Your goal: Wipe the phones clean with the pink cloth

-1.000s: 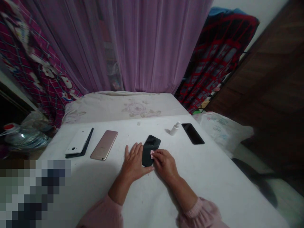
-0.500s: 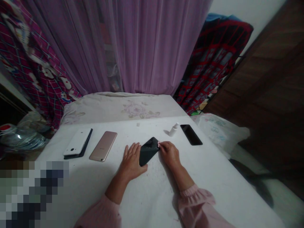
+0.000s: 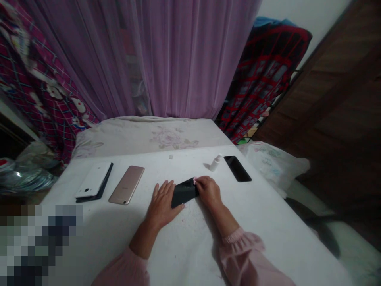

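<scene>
A black phone (image 3: 183,191) lies on the white table (image 3: 262,222), turned almost sideways. My left hand (image 3: 161,203) rests flat beside its left end, fingers stretched out and touching it. My right hand (image 3: 207,190) is closed at the phone's right end, pinching a small pink piece (image 3: 194,181) against its top corner.
A rose-gold phone (image 3: 127,190) and a white phone on a dark case (image 3: 94,186) lie at the left. A small white spray bottle (image 3: 214,162) and another black phone (image 3: 237,168) are at the back right. A pillow (image 3: 149,135) and purple curtain stand behind.
The black phone has turned from pointing away to lying nearly sideways. My right hand with the pink piece has moved up along it to its far corner. The left hand stays flat.
</scene>
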A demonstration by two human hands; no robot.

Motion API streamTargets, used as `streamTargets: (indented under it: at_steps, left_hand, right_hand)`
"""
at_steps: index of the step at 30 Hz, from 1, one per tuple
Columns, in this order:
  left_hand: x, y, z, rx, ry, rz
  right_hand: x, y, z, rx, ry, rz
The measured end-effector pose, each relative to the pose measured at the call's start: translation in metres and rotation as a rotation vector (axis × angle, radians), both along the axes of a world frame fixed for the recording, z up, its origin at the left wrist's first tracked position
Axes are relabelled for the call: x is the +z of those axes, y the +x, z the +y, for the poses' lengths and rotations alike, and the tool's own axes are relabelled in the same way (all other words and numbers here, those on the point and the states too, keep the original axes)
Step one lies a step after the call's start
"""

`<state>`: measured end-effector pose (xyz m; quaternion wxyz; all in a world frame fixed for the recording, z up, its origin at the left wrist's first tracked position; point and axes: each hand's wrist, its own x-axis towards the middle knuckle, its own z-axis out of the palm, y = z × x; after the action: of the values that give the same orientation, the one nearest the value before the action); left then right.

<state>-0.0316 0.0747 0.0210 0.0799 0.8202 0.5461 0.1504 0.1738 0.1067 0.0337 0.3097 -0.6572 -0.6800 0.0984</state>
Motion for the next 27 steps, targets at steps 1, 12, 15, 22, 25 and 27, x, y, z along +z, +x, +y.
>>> streamTargets:
  at_steps: [1,12,15,22,25,27]
  left_hand:
    - [0.0,0.0,0.0,0.0,-0.001,0.002]
    - [0.004,0.002,-0.001,0.013,-0.019,-0.011]
    - [0.001,0.001,0.0,0.002,-0.006,-0.023]
    - [0.001,0.0,0.0,-0.017,0.0,-0.019]
    - [0.001,0.0,0.0,-0.014,-0.007,-0.008]
    - [-0.001,-0.001,0.0,-0.011,0.002,-0.014]
  right_hand:
    - [0.0,-0.002,0.006,0.003,0.0,0.003]
    - [-0.01,0.015,-0.031,-0.021,0.062,-0.002]
    - [-0.012,0.017,-0.035,-0.029,0.068,0.0]
    - [-0.004,-0.006,0.007,-0.044,0.026,-0.037]
    - [-0.005,-0.009,0.012,-0.041,0.026,-0.032]
    - [-0.007,-0.007,0.01,-0.038,0.04,-0.034]
